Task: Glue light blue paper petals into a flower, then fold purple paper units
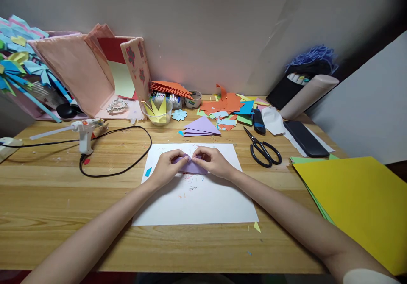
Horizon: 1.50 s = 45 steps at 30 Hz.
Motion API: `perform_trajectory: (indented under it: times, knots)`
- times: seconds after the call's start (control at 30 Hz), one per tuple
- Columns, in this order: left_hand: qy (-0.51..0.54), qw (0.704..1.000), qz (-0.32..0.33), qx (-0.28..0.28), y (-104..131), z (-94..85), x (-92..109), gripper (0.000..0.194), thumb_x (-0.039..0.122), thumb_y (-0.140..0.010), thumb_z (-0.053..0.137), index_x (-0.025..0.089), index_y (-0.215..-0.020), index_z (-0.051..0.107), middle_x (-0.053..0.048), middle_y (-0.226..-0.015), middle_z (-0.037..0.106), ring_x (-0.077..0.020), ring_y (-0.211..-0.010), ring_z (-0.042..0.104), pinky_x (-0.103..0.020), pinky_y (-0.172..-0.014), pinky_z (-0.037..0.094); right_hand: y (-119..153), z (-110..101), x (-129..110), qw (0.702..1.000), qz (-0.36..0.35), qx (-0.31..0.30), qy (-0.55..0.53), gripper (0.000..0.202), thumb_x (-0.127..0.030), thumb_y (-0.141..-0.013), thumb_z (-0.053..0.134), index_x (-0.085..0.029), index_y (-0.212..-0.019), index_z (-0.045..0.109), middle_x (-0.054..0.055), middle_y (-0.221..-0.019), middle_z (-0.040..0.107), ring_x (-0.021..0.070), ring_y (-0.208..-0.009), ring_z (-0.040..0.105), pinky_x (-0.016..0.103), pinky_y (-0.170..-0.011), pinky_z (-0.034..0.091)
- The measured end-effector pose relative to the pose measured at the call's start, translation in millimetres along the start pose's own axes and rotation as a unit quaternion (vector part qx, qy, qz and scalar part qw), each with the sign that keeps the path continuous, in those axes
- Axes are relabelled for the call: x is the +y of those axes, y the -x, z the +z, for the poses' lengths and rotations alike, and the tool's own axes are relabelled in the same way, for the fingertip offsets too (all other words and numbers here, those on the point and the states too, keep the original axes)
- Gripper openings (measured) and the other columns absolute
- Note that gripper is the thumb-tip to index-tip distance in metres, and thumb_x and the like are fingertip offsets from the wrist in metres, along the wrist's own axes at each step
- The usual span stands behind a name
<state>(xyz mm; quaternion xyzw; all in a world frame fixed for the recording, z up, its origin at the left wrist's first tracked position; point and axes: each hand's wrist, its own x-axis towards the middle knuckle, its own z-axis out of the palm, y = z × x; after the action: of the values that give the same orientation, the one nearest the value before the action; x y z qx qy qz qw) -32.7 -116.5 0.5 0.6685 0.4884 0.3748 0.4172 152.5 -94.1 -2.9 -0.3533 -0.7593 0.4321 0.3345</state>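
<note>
Purple paper (193,168) is held over the white sheet (197,210), near the sheet's upper middle. L hand (168,165) pinches its left part, R hand (214,162) its upper right, w/ thumb tips close together near the top edge; each grip is closed on the paper, fingers partly hidden. Prob. mid-fold or lining up layers; can't tell which, as the hands cover the upper edge. Next move, IMO, calls for edges flush & a steady hold on one side while the other thumb presses, w/o skewing the layers. Just beyond the sheet: purple triangles (203,125), stacked. Scissors (262,148) lie to the R, handles toward the person; glue gun (85,136) stands to the L on the table (178,250), approx. upright.
</note>
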Motion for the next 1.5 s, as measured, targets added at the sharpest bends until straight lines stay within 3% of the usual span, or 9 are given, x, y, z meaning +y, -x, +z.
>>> perform_trajectory:
  times: [0.8,1.5]
  knots:
    - [0.049,0.997,-0.049,-0.023,0.0,1.1,1.5,0.03,0.043,-0.075,0.057,0.013,-0.074,0.06,-0.001,-0.068,0.058,-0.0127,-0.061,0.052,-0.022,-0.053,0.04,-0.4,0.8,3.6,0.997,0.044,0.007,-0.058,0.017,-0.033,-0.081,0.055,-0.016,-0.081,0.058,0.002,-0.079,0.059,0.0117,-0.067,0.049,0.023,-0.057,0.037]
    - [0.025,0.999,-0.026,-0.017,-2.0,0.4,0.6,0.032,0.041,-0.08,0.05,0.014,-0.074,0.064,-0.003,-0.072,0.062,-0.0148,-0.069,0.054,-0.024,-0.063,0.041,0.7,0.8,5.0,0.998,0.03,-0.006,-0.051,0.018,-0.034,-0.081,0.055,-0.016,-0.08,0.056,0.002,-0.076,0.056,0.0123,-0.067,0.049,0.023,-0.059,0.038]
